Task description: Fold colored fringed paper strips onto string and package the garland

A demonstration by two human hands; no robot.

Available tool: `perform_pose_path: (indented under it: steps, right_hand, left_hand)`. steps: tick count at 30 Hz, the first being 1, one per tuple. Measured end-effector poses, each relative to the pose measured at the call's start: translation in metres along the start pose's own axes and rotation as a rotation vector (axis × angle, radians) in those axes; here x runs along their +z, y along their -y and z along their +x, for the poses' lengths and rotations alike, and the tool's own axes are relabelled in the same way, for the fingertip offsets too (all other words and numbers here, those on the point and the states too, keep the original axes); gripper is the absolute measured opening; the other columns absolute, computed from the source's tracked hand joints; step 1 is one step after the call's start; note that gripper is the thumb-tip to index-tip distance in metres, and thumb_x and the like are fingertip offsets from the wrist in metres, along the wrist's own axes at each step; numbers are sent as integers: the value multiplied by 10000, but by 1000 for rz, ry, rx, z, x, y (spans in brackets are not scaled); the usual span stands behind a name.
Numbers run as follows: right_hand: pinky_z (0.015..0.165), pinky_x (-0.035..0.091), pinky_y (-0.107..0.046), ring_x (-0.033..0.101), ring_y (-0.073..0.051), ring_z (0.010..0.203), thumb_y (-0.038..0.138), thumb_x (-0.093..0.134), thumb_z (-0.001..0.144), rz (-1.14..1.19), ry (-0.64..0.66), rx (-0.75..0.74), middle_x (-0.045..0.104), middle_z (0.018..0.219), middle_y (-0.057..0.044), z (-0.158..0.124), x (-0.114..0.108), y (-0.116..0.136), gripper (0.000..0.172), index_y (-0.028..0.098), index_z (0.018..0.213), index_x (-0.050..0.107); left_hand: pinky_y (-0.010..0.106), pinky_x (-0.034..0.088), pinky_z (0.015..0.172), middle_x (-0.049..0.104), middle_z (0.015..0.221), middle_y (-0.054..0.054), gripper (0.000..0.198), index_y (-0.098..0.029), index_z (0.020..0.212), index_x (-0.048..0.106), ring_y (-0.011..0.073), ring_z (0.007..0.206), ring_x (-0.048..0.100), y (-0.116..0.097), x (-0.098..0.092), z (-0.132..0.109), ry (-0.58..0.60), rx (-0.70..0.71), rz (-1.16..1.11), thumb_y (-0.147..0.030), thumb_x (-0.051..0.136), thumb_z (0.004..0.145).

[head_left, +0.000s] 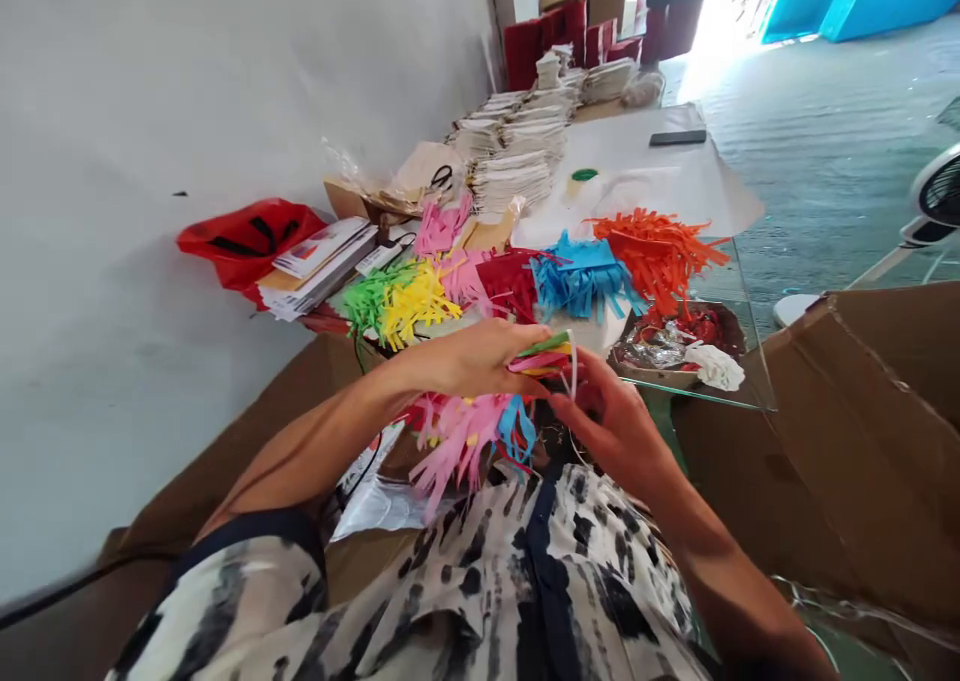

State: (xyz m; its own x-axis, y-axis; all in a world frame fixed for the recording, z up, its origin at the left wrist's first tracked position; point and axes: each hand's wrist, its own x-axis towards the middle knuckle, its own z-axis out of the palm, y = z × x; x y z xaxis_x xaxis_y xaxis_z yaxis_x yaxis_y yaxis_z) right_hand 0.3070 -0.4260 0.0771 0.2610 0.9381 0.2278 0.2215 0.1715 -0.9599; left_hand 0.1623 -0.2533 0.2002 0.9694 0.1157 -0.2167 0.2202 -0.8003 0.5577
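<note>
My left hand is closed around a bundle of fringed paper strips, pink, blue and yellow, whose fringes hang below it. The bundle's folded tops, green, yellow and pink, stick out to the right of my fingers. My right hand is right beside those tops, fingers pinched on a thin white string at the bundle's end. Both hands hover over my lap, just in front of the glass table.
On the table lie piles of fringed paper: green, yellow, red, blue, orange, pink. Behind them stand stacked paper bundles, a tape roll, a phone, a red bag. Cardboard boxes flank me; a fan stands right.
</note>
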Motion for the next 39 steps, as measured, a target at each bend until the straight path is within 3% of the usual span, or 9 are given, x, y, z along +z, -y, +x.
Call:
perform_pose_path:
  steps: [2, 4, 7, 11, 16, 22, 28, 35, 39]
  right_hand:
    - [567, 429, -265, 557, -136, 649, 520, 570, 1048, 99, -27, 124, 644, 785, -1, -2, 2, -7, 417, 212, 1300, 695]
    - [512, 295, -251, 398, -105, 579, 512, 611, 1029, 161, -84, 169, 473, 666, 51, -8, -3, -11, 347, 211, 1165, 717]
    - [522, 241, -247, 313, -96, 582, 478, 749, 941, 230, -94, 157, 370, 679, 90, -12, -12, -12, 490, 257, 1357, 612]
    - [520, 298, -240, 415, -104, 574, 488, 815, 878, 222, 66, 277, 522, 704, 83, -7, -9, -15, 772, 267, 1538, 482]
    - [568, 429, -257, 571, -136, 645, 553, 759, 908, 148, 70, 334, 690, 799, -8, -4, 3, -25, 418, 193, 1116, 721]
    - [500, 367, -261, 500, -122, 548, 604, 756, 885, 107, 4, 379, 583, 656, 28, -13, -3, -24, 412, 214, 844, 628]
    - [562, 387, -264, 576, -149, 628, 559, 691, 955, -206, 185, 422, 704, 758, 3, -25, -5, -12, 350, 216, 1017, 665]
    - [554, 375, -267, 557, -158, 577, 589, 644, 970, -366, 165, 442, 673, 675, 9, -35, 4, -20, 379, 224, 871, 618]
    - [540, 365, -253, 500, -128, 565, 563, 676, 953, -278, 33, 442, 608, 644, 32, -38, 8, -21, 392, 221, 781, 591]
  left_hand:
    - [246, 375, 675, 621, 881, -17, 334, -169, 1007, 610, 131, 780, 540, 8, 13, 3, -19, -46, -110, -451, 766, 921]
    - [241, 379, 660, 588, 837, -36, 361, -166, 978, 616, 120, 750, 518, 16, 26, 6, -14, -86, -298, -438, 824, 865]
    - [239, 407, 665, 579, 800, -47, 379, -149, 952, 642, 106, 719, 522, 30, 49, 14, 27, -93, -664, -424, 866, 818]
    - [247, 456, 684, 640, 809, -28, 455, -125, 929, 706, 110, 713, 566, 43, 92, 30, 108, -133, -991, -465, 928, 723]
    - [259, 484, 767, 672, 913, -8, 453, -150, 998, 746, 138, 827, 608, 50, 135, 37, 157, -75, -1092, -444, 944, 716]
    - [270, 501, 724, 724, 958, 22, 537, -171, 1069, 775, 174, 816, 639, 53, 139, 22, 334, -226, -1049, -579, 897, 742]
    - [228, 396, 645, 613, 777, -24, 433, -145, 890, 755, 121, 713, 532, 50, 154, 14, 273, -187, -1042, -559, 839, 796]
    - [224, 346, 632, 547, 748, -36, 491, -138, 862, 708, 96, 695, 458, 41, 156, 9, 250, -188, -1123, -609, 833, 800]
    - [235, 336, 598, 555, 723, -30, 578, -152, 821, 697, 108, 673, 459, 41, 146, 8, 295, -228, -978, -711, 824, 750]
